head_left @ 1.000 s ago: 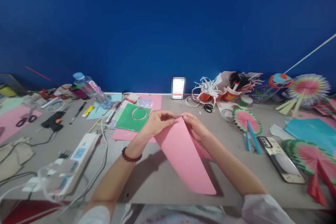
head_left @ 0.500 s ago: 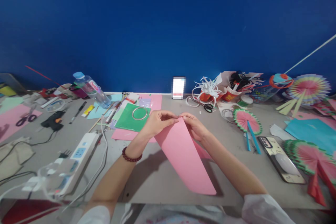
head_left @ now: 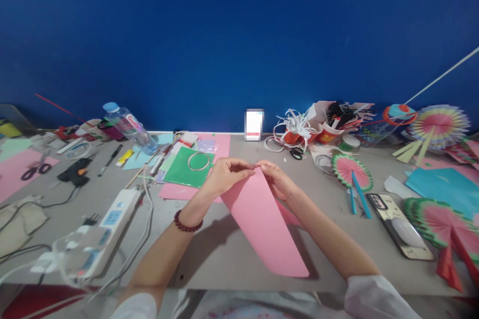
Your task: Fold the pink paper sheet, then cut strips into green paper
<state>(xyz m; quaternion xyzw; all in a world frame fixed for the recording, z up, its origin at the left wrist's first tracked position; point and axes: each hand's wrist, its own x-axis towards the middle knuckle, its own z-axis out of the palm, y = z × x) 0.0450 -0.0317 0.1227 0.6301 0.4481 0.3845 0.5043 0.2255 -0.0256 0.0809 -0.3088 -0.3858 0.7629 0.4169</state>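
A sheet of pink paper (head_left: 264, 224) is bent over and held up above the grey table, its near corner slanting down toward the front edge. My left hand (head_left: 229, 175) pinches the paper's top edge, thumb and fingers closed. Close beside it, almost fingertip to fingertip, my right hand (head_left: 275, 179) is closed on the same edge. Part of the paper shows behind my right wrist. A green packet (head_left: 187, 172) with a silver ring (head_left: 198, 161) on it lies left of my hands.
To the left are a power strip (head_left: 112, 229), a glue gun (head_left: 75, 172), scissors (head_left: 35, 171) and a plastic bottle (head_left: 130, 127). On the right lie a phone (head_left: 398, 229), paper fans (head_left: 352, 172) and blue paper (head_left: 443, 187). Cups (head_left: 329, 132) of supplies stand by the blue wall.
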